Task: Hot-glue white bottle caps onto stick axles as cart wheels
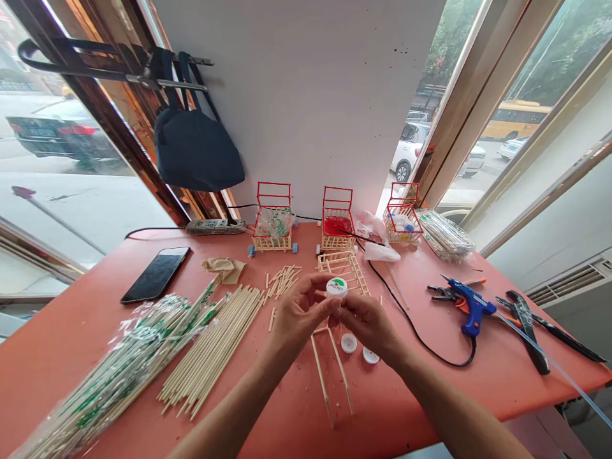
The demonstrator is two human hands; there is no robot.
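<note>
A white bottle cap [336, 287] with a green print on top is raised over the middle of the table. My left hand [306, 305] is closed on it, thumb and fingers at its left and lower edge. My right hand [366, 322] is closed too, its fingertips pinched at the cap's lower right rim; whatever lies beneath them is hidden. Below my hands is a frame of thin sticks [347, 376], partly covered by my fingers. Two more white caps lie near it, one cap [349, 343] beside the frame and another cap [370, 355] by my right wrist.
Bundled sticks [138, 344] in plastic and loose sticks [215, 347] lie left, near a phone [156, 274]. A stick lattice [344, 268] lies ahead. Three small stick carts [272, 237] stand behind. Right are a blue glue gun [473, 307], its cord, and pliers [528, 328].
</note>
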